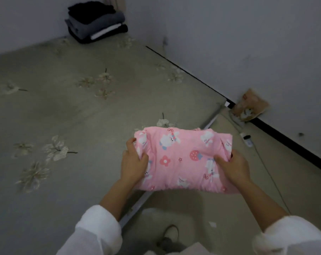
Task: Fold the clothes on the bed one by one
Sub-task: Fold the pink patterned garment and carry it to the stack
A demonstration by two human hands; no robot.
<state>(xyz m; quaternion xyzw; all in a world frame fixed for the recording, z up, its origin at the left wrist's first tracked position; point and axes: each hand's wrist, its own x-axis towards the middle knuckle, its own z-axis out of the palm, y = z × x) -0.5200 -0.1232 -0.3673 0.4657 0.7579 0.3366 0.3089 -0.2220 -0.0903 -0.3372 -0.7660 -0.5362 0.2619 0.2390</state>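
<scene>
Both hands hold the folded pink bunny-print cotton garment [181, 159] over the corner of the floral grey-green bed [64, 111]: left hand [134, 162] and right hand [233, 168] each have their grip pinched on an end.

Curled grips: left hand [134, 161], right hand [233, 167]

The light is dim and grey. Left of the grip, and stretching away beyond it, lies the bed [82, 111], its beige cover printed with pale flowers. Plain white walls [229, 43] meet in a corner far beyond the grip. To the grip's right a dark skirting strip [294, 149] runs along the wall's foot above a beige floor [220, 203]. A brownish bag [249, 105] sits there against the wall.
</scene>
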